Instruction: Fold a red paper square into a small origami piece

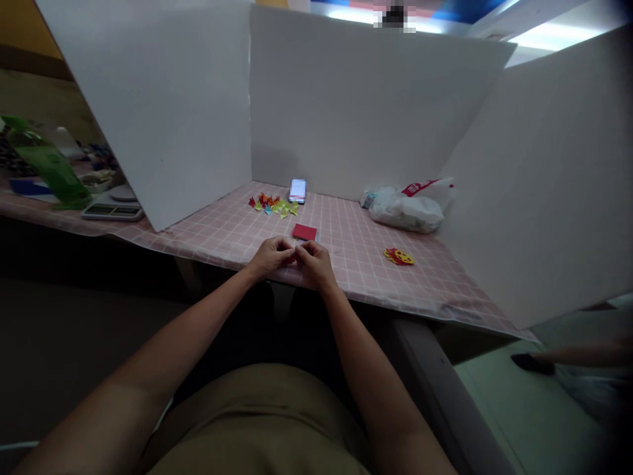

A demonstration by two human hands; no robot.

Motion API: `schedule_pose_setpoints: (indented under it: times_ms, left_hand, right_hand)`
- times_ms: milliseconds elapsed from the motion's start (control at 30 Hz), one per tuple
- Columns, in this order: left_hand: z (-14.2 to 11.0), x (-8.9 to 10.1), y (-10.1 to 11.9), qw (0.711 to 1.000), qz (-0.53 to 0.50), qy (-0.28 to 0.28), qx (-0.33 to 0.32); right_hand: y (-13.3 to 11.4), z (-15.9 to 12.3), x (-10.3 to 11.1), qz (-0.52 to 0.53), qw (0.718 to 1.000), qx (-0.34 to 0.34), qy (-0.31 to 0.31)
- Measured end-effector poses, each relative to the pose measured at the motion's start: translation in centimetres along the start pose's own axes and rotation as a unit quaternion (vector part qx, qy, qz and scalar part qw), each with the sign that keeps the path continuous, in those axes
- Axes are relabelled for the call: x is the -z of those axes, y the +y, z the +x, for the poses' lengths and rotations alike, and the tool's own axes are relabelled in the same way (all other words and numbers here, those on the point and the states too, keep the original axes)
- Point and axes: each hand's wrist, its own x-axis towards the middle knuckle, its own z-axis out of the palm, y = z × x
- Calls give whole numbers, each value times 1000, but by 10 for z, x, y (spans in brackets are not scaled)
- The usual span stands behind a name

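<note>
My left hand [270,254] and my right hand [315,260] meet at the table's near edge, fingertips pinched together. Between them shows a bit of small red paper [291,258], mostly covered by the fingers. Just beyond the hands lies a stack of square paper with a red sheet [304,231] on top. Farther back, several small folded paper figures [273,204] in red, orange, yellow and blue stand in a group. To the right lie flat red and yellow cut-out shapes [398,256].
A lit phone [297,190] leans at the back. White plastic bags [408,210] rest at the back right on the pink checked tablecloth [341,231]. White panels [356,105] enclose the table. Outside them, left, are a kitchen scale [113,206] and a green bottle [52,171]. A person's leg [583,355] shows at right.
</note>
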Motion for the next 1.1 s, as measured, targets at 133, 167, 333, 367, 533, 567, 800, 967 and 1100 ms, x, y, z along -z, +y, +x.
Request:
schedule_pose_setpoints:
  times_ms: [133,167,333,367,533,567,800,967,1100]
  left_hand:
    - [-1,-1,1,1000,-4,-8,10]
    - [-1,-1,2,1000,-9,-9,13]
    - [2,-3,4,999,-32,1,26]
    - [2,-2,4,999,-34,6,27]
    - [2,1,4,999,-33,24,25]
    - [2,2,4,999,-32,24,26]
    - [1,1,8,999,-22,-15,44]
    - [1,-2,9,997,-5,-51,59]
    - [0,-2,9,997,-1,-44,63]
  right_hand:
    - [1,-1,1,-18,1000,9,5]
    - [1,-1,1,-20,1000,11,7]
    - [1,-2,1,-19,1000,14,15]
    - [0,-2,1,-18,1000,14,17]
    - [-1,-3,2,-10,1000,8,21]
    - [-1,-3,2,-9,1000,8,22]
    - [4,-1,2,1,999,9,38]
    - [3,-1,1,-2,999,11,39]
    - [2,-2,0,-4,999,7,42]
